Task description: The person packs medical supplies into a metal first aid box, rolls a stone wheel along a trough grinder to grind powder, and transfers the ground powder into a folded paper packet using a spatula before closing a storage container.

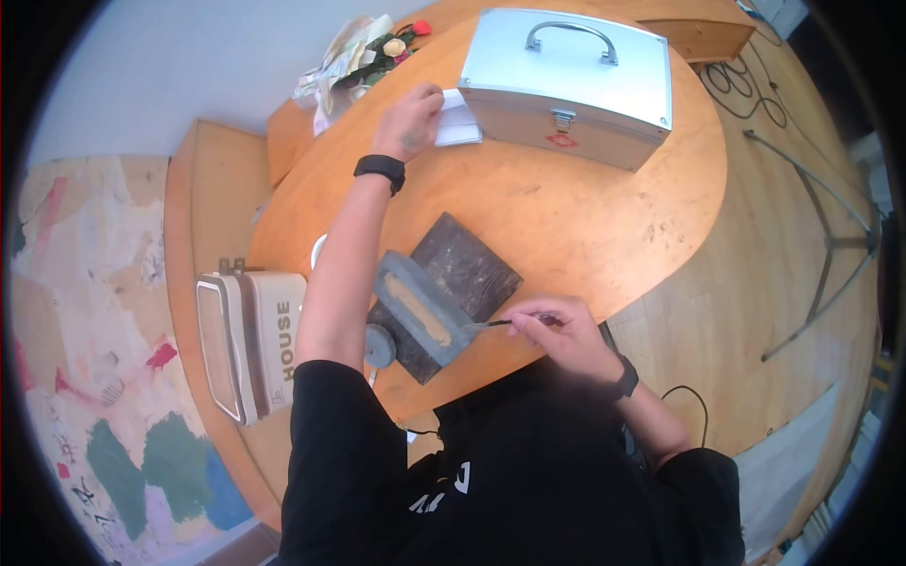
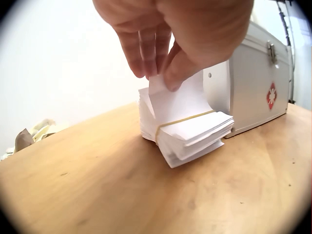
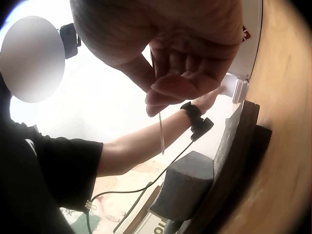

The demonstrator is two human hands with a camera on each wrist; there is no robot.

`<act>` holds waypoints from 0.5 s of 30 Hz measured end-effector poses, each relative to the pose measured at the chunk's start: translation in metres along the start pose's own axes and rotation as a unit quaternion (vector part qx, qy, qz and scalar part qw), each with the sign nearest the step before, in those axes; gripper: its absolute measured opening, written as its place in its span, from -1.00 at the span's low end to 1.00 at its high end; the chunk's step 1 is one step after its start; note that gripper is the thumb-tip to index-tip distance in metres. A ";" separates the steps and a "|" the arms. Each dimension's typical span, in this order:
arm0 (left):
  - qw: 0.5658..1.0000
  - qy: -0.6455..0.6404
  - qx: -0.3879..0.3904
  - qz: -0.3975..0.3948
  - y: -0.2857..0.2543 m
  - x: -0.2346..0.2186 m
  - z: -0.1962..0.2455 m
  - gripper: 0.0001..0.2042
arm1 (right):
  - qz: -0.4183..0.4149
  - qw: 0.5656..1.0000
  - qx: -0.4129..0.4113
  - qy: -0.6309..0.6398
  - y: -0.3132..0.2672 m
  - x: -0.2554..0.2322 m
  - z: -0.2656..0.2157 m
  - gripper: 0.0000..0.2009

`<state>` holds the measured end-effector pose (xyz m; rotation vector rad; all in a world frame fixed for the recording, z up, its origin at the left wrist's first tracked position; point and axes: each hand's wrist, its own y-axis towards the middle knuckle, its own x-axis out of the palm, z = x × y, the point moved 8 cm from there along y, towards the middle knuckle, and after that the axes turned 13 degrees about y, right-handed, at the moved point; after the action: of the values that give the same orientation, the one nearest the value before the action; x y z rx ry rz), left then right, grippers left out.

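While the left hand (image 1: 411, 123) is reaching far out, pinching the top sheet of the banded paper stack (image 2: 187, 124) beside the metal case (image 1: 566, 85), the right hand (image 1: 563, 338) is hovering low, pinching a thin tool (image 1: 497, 324) near the grey block (image 1: 425, 307). Only the left wrist view is showing the stack's yellowish band (image 2: 187, 118). That block's looking matte, with a long tan hollow.

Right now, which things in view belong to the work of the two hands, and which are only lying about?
In use, it seems:
paper, pinched by left hand
thin tool, in right hand
grey block
tan filling
dark board

Probably just lying about:
metal case
flowers
HOUSE box
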<state>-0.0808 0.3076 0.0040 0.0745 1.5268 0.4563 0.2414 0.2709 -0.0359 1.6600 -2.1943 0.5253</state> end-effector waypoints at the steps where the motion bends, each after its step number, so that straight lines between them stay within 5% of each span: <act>1: 0.999 0.013 0.022 0.023 0.001 -0.004 0.006 -0.88 | -0.001 1.000 -0.007 -0.003 0.000 0.001 0.000 -0.84; 5: 0.998 0.050 -0.011 -0.045 -0.003 0.009 0.004 -0.89 | 0.009 1.000 0.010 0.024 0.000 0.006 0.002 -0.84; 7: 0.995 0.037 0.046 0.081 0.001 -0.007 0.013 -0.88 | 0.002 1.000 0.013 -0.002 0.000 0.008 0.002 -0.84; 8: 0.995 0.034 0.045 0.082 0.004 -0.005 0.012 -0.88 | 0.002 1.000 0.014 -0.005 0.000 0.009 0.002 -0.84; 10: 0.999 0.000 0.007 -0.042 0.007 0.016 0.003 -0.88 | 0.009 0.999 0.022 0.020 0.000 0.011 0.003 -0.83; 15: 0.997 0.006 -0.033 -0.065 0.009 0.023 0.004 -0.88 | 0.014 0.999 0.040 -0.008 -0.002 0.014 0.002 -0.82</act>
<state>-0.0797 0.3240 -0.0145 -0.0784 1.5165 0.4025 0.2399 0.2576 -0.0309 1.6816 -2.2387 0.6162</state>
